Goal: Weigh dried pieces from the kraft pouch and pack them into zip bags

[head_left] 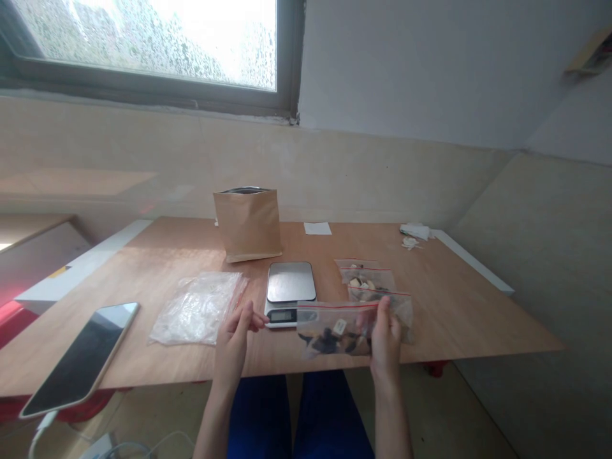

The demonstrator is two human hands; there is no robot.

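Observation:
My right hand (386, 335) grips the right end of a clear zip bag (335, 328) with a red seal line, dark pieces and a small white label inside. The bag hangs over the table's front edge and overlaps the corner of a digital scale (291, 284). My left hand (235, 331) is beside the scale's lower left corner, thumb and fingers close together; whether anything small is between them cannot be made out. More filled zip bags (366, 280) lie behind my right hand. A pile of clear plastic bags (198, 309) lies left of the scale.
An upright brown paper pouch (248, 223) stands open behind the scale. A phone (81, 360) with a cable lies at the left front. White paper (317, 228) lies at the back, with more paper (415, 231) and small pale pieces (410, 243) at the back right.

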